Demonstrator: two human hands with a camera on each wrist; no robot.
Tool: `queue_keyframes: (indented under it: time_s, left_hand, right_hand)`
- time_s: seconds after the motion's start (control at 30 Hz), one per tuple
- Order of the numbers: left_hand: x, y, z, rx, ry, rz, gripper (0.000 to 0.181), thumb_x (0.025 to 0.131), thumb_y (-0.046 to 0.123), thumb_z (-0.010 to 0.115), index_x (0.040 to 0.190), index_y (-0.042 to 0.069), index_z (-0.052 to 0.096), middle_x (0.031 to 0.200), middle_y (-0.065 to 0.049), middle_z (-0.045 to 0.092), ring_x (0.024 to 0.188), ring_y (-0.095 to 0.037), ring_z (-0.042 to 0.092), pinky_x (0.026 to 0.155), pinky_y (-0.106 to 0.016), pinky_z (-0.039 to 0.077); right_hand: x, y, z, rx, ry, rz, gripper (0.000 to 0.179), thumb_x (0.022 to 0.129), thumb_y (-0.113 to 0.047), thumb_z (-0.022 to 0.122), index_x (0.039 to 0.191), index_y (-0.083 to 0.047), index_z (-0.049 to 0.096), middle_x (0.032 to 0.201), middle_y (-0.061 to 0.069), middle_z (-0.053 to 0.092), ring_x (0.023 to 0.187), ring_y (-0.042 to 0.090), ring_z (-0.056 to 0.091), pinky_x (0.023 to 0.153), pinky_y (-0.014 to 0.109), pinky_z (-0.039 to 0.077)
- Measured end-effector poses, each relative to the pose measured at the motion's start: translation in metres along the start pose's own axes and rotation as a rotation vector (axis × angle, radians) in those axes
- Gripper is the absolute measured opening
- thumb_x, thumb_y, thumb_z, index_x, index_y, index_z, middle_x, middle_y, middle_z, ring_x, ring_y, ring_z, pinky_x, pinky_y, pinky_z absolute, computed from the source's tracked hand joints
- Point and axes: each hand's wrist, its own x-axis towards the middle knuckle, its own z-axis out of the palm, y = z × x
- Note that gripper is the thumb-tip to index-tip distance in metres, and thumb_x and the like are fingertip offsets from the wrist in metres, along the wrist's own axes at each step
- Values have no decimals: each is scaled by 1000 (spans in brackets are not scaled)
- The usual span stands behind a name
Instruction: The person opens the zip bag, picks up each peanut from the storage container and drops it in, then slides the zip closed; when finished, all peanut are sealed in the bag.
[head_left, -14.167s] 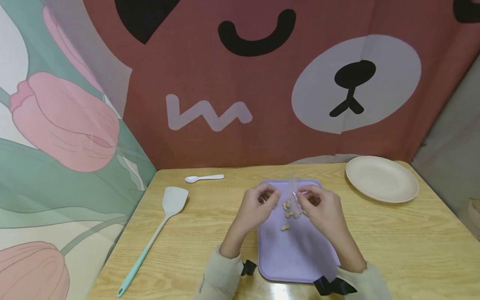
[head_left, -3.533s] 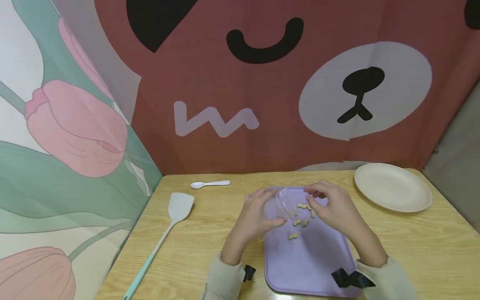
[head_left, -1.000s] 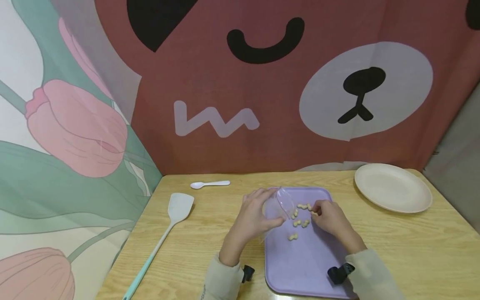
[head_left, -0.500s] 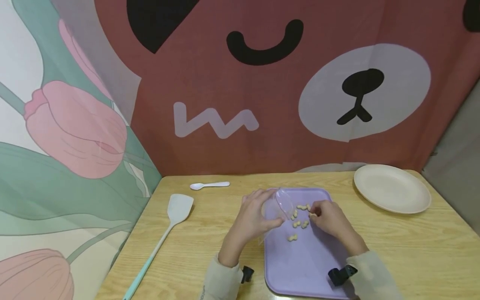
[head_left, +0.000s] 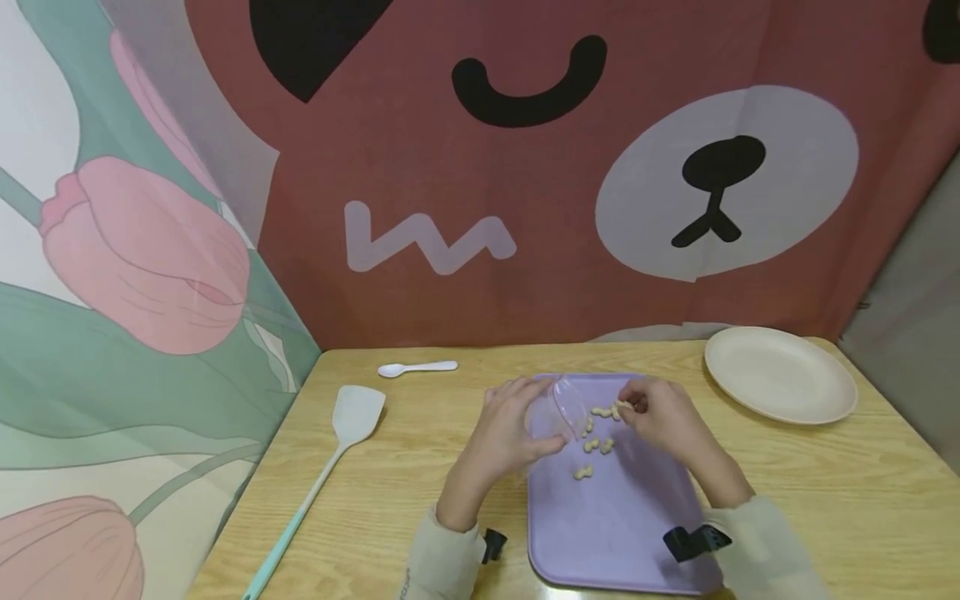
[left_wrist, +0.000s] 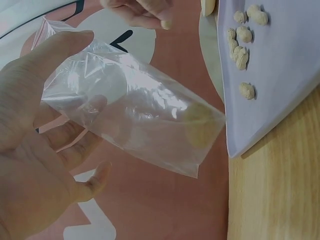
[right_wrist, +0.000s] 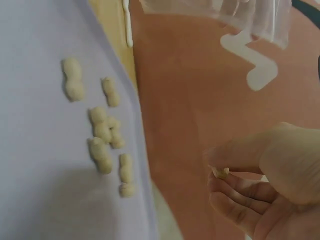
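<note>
My left hand (head_left: 513,425) grips a clear plastic zip bag (left_wrist: 145,100) near its mouth, over the left side of the purple tray (head_left: 615,533). A blurred tan shape (left_wrist: 200,125) shows at the bag's lower end. My right hand (head_left: 663,417) pinches a peanut (right_wrist: 220,172) between thumb and fingers, raised over the tray's far right part. Several peanuts in their shells (right_wrist: 74,80) lie scattered on the tray below and between the hands.
A cream plate (head_left: 780,375) stands at the back right of the wooden table (head_left: 420,467). On the left lie a white spatula (head_left: 352,412) with a mint handle and a small white spoon (head_left: 416,368). A printed cloth (head_left: 420,308) hangs behind.
Long before, the right hand held the bag; the left hand has it since. The right hand went down to the tray, took a peanut and has just lifted it slightly.
</note>
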Motion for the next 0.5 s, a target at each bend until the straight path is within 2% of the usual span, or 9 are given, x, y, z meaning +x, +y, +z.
queue_keyframes:
  time_s: [0.3,0.5]
  left_hand:
    - [-1,-2,-3,-3,-36,-26,74,73,33,86,138,13,59,130,-2,62,118,-19,56,91,-39,38]
    - [0,-3,0,14,-52,-21,73,75,36,85,139,13,58,133,-2,61,121,-19,55,94,-39,38]
  right_hand:
    - [2,-23,-12,-72,14,-36,6,79,0,75,82,-5,72,76,3,59,67,17,55,60,36,45]
    - [1,-37,-23,-80,73,-101,10,76,2,76,82,-4,71,73,2,57,66,18,55,60,37,45]
